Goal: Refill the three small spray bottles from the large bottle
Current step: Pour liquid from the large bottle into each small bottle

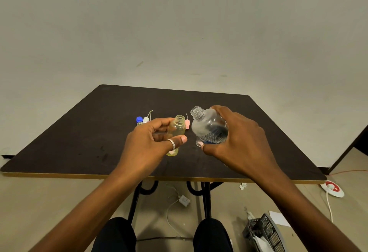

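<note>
**A:** Where are the edges lying, and what room is showing?

**B:** A dark square surface [79,142] is standing against a pale wall; its near edge is running just above the person's knees, and its far corners are rounded; broad stretches of dark top are spreading to the left and right of the hands, which are working near the middle.

**A:** How are the arms reaching?

**B:** Both forearms are coming up from the bottom corners and angling inward; the hands are hovering close together but not touching.

**A:** What are the hands doing?

**B:** The left hand [151,144], wearing a ring on the thumb, is curling round a small yellowish bottle [177,130], uncapped and almost upright; the right hand [235,138] is wrapping over a large clear bottle [207,128], uncapped, its open neck tilting up and left toward the small one; the two necks are sitting near each other, apart; I cannot tell whether either base is touching the surface.

**A:** Anything lying nearby?

**B:** Behind the left hand, a blue cap [139,119] and a white spray head [146,120] are sitting together; a pink spray head [187,122] is showing between the two bottles.
</note>
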